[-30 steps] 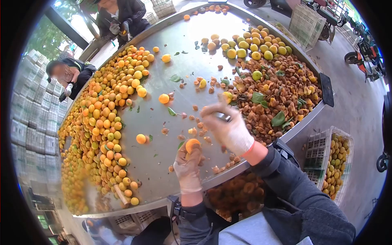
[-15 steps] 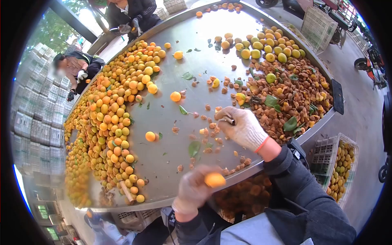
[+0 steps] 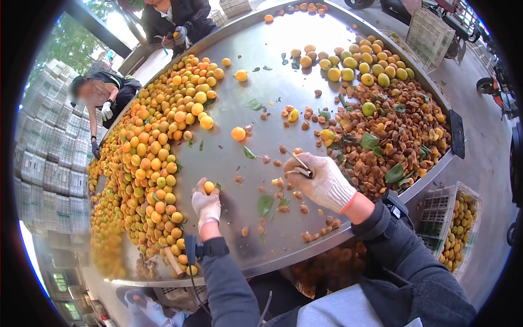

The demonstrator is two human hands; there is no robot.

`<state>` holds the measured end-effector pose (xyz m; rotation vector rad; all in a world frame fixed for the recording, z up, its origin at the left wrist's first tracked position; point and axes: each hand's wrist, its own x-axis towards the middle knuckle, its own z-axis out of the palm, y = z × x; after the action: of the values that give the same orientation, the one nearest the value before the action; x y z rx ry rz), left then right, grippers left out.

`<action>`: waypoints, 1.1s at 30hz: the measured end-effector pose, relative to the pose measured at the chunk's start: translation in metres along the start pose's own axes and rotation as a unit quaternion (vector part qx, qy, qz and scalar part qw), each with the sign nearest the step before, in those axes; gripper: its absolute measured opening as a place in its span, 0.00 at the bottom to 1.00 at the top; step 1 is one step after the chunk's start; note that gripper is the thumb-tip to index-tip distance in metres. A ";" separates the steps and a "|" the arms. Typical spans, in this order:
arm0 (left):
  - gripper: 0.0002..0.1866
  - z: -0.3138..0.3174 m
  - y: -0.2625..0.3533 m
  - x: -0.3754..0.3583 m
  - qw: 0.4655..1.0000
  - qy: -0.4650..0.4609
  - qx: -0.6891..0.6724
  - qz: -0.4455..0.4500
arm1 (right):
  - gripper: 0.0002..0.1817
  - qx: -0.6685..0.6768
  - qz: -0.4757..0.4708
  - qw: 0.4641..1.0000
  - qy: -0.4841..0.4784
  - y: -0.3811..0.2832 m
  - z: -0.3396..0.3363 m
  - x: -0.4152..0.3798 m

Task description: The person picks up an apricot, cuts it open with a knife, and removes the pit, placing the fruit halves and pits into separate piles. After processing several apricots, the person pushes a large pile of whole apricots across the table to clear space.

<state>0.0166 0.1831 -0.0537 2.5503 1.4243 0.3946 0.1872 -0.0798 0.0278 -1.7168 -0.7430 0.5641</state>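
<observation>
My left hand [image 3: 207,206], in a whitish glove, is over the metal table, its fingers closed around an orange-yellow apricot [image 3: 208,187]. My right hand [image 3: 324,177], gloved too, grips a small shiny metal tool [image 3: 303,168] with a narrow shaft; its exact kind is not clear. A brown apricot pit [image 3: 297,151] shows at the fingertips of that hand. Loose pits [image 3: 279,183] and a green leaf [image 3: 265,205] lie on the metal between my hands. To the left of my left hand spreads a large heap of whole apricots [image 3: 147,158].
A mound of brown pits [image 3: 392,131] covers the table's right side, with greenish-yellow apricots [image 3: 370,60] behind it. A crate of fruit [image 3: 455,229] stands at the lower right. Two people [image 3: 106,95] [image 3: 174,24] work along the far-left edge. A wooden stick [image 3: 173,260] lies near the front.
My left hand has moved from the table's front edge, where it held an apricot, forward and left to one that lay on the table. My right hand stays nearly in place with the tool.
</observation>
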 end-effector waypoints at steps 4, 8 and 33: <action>0.27 -0.032 0.029 -0.049 0.765 -0.194 -0.604 -0.112 | 0.09 0.037 0.055 0.995 -0.068 0.003 0.014 -0.005; 0.28 -0.055 0.060 -0.085 0.471 -0.242 -0.844 -0.087 | 0.10 0.054 0.041 0.990 -0.125 0.003 0.030 -0.012; 0.27 -0.062 0.098 -0.126 0.633 -0.192 -0.749 -0.039 | 0.09 -0.158 -0.019 0.972 -0.173 0.005 0.055 -0.035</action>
<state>0.0121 0.0270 0.0165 1.0260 0.4695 0.5908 0.1252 -0.0694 0.0087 -1.9123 -1.1631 0.7620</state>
